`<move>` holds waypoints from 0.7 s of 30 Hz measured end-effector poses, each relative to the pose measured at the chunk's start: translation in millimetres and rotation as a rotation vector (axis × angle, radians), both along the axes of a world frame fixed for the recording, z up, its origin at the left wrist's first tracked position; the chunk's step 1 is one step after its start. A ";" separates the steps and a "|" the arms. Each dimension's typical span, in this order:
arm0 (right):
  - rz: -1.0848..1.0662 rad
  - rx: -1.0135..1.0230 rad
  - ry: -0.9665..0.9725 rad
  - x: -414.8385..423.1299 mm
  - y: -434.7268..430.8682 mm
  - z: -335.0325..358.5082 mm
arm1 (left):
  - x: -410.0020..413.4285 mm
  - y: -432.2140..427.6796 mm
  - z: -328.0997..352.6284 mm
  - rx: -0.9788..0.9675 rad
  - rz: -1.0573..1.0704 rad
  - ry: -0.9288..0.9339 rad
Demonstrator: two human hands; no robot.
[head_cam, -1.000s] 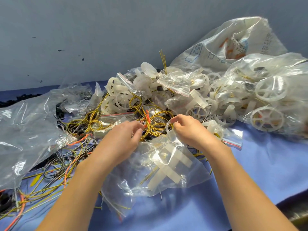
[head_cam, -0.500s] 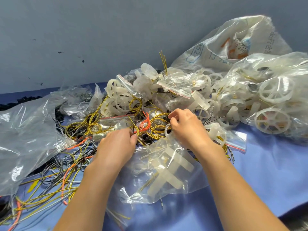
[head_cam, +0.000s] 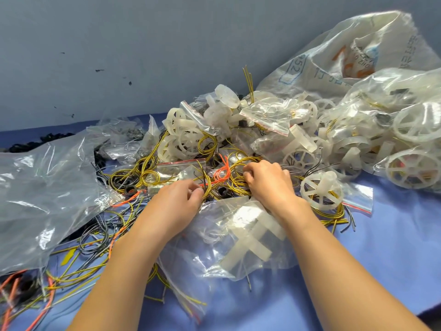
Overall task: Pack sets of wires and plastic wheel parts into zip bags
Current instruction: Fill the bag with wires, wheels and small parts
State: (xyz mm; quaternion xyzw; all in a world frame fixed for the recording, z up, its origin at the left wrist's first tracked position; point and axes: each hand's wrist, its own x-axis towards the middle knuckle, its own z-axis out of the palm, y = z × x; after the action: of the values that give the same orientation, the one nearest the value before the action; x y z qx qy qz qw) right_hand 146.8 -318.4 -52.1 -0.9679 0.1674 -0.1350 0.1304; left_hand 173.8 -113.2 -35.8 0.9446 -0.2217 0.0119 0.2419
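Zip bag point(head_cam: 235, 225) lies on blue bench point(head_cam: 393, 259), partly under both wrists, with white cross-shaped plastic parts point(head_cam: 248, 242) inside. Left hand point(head_cam: 176, 206) pinches yellow wires point(head_cam: 207, 185) at near edge of pile. Right hand point(head_cam: 269, 182) close beside it, fingers curled into same tangle; I cannot tell whether it grips wire or bag mouth. Orange wire point(head_cam: 222, 174) sits between hands. Spoked wheel part point(head_cam: 321, 187) just right of right hand.

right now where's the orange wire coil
Head view, centre: the orange wire coil lies among yellow wire loops, between the left hand and right hand.
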 end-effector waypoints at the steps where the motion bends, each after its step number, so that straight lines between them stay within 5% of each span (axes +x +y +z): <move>1: -0.009 -0.003 0.005 1.9 0.6 -0.3 | -0.2 2.3 0.2 -0.008 -0.005 -0.009; 17: 0.063 0.037 0.116 -6.0 -2.6 14.6 | 2.4 24.3 -2.4 0.091 -0.131 -0.027; 21: 0.133 0.064 0.019 -9.7 -0.9 31.1 | 2.3 24.2 3.0 -0.043 -0.107 -0.099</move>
State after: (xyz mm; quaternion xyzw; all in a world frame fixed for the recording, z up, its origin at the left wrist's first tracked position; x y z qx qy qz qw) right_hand 137.1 -319.3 -21.0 -0.9735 0.1081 -0.1115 0.1682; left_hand 176.2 -89.0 -32.9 0.9242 -0.2833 0.0505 0.2512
